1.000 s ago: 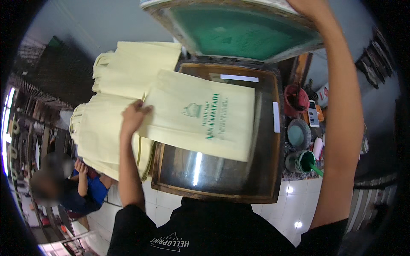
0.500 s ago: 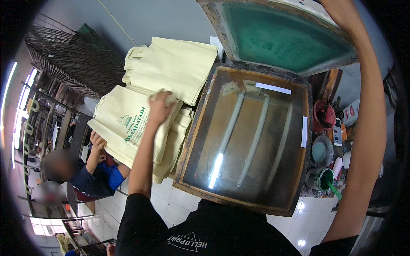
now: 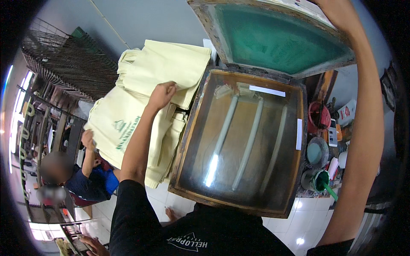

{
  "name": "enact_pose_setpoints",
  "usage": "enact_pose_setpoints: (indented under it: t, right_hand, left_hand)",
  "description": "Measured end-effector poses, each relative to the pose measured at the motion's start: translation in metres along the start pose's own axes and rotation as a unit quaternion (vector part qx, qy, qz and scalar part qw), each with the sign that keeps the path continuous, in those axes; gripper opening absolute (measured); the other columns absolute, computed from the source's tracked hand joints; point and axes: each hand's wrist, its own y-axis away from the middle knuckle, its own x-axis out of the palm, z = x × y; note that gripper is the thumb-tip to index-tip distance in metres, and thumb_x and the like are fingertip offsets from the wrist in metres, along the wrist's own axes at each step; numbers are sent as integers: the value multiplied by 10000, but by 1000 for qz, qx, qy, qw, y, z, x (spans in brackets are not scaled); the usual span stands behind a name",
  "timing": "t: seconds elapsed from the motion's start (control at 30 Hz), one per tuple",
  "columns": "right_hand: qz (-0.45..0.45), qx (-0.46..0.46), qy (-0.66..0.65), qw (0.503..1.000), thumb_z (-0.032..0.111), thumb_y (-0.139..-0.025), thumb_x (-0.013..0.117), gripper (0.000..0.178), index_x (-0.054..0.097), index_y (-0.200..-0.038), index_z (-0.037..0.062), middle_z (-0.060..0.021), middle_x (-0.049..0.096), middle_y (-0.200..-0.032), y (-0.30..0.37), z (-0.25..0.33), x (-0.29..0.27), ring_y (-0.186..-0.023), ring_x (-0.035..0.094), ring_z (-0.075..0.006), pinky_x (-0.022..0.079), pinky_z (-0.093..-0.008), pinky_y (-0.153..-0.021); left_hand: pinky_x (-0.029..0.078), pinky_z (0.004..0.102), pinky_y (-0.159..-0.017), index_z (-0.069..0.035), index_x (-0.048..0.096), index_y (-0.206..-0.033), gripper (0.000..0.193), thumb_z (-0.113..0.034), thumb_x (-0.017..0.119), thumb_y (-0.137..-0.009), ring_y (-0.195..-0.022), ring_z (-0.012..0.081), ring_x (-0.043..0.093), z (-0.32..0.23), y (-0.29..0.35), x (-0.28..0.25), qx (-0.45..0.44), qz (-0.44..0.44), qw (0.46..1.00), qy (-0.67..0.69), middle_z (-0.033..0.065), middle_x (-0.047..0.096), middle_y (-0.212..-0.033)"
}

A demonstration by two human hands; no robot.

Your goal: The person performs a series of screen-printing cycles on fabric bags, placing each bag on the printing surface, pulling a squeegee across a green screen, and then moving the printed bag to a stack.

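My left hand has its fingers closed on the near edge of a plain cream fabric bag, the top one of a stack left of the light table. That edge bends up a little by my fingers. With my right hand I hold the upper rim of a screen-printing frame, which is tilted up with green mesh; the fingertips are partly hidden. Below the frame lies the glass-topped light table with pale tubes inside. A cream bag with a green print lies under my left forearm.
A co-worker's hand is at the printed bag's left corner. Right of the light table stand a red tub, a bowl, a phone and a green ink pot with a green handle. A wire drying rack stands far left.
My left hand has moved from over the printed bag up to the plain stack and closed on a bag's edge. The printed bag has shifted left with the co-worker's hand. My right hand still holds the frame up.
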Motion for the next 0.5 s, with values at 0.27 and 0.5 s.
enact_pose_setpoints:
  t: [0.27,0.5]
  right_hand:
    - [15,12,-2,1000,343,-821,786,420,749,-900,-68,-275,705,-787,-2,-1,11,-695,671,-369,513,-451,-706]
    - [-112,-82,33,990,362,-831,770,445,755,-952,-66,-297,717,-872,-2,-28,14,-799,710,-390,530,-465,-763]
  left_hand:
    - [542,374,-832,46,661,-1154,296,-218,599,-1035,-940,325,719,-15,12,-63,17,-169,984,45,232,727,-1052]
    - [572,403,-862,-45,721,-1041,198,-116,760,-860,-990,326,703,-158,134,0,187,10,978,91,138,729,-1116]
